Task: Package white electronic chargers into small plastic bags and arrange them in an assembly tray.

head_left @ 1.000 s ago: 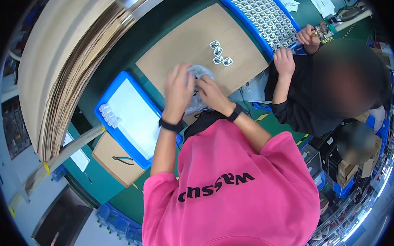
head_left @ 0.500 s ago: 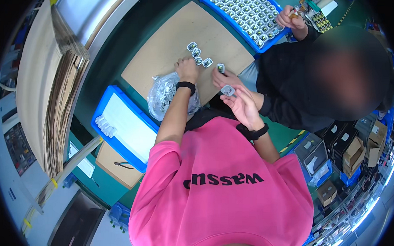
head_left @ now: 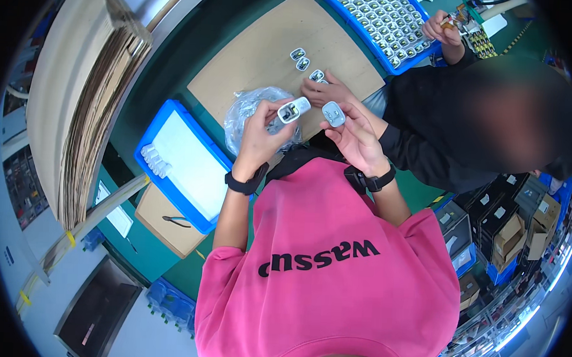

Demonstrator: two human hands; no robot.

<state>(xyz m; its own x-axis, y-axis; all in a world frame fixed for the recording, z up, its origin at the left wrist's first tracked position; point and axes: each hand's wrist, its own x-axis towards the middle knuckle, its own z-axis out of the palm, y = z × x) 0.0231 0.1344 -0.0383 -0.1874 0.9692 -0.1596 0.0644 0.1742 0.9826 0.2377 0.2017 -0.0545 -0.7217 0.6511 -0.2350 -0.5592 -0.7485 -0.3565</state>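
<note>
My left hand (head_left: 261, 139) pinches a small white plastic housing (head_left: 300, 105) whose open end shows dark parts inside. In the fingers of my right hand (head_left: 359, 142) is a small white plastic cover (head_left: 333, 114), its hollow side turned up. The two pieces are held apart, a short way from each other. Just beyond, a clear plastic bag (head_left: 237, 116) of pieces lies on the brown board (head_left: 240, 55), partly hidden behind my left hand. Farther off on the board stand a few more filled housings (head_left: 302, 64). A co-worker's hand (head_left: 333, 93) rests close to one of them.
A blue tray (head_left: 396, 67) full of filled housings stands at the far right. At left, a blue-rimmed tray (head_left: 194, 168) holds several white covers (head_left: 154, 160). Pliers (head_left: 177, 221) lie on cardboard beside it. A co-worker in black (head_left: 429, 121) sits close on my right.
My left hand has come back from the group of housings on the board, bringing one toward my right hand. The co-worker's near hand has moved over the remaining housings.
</note>
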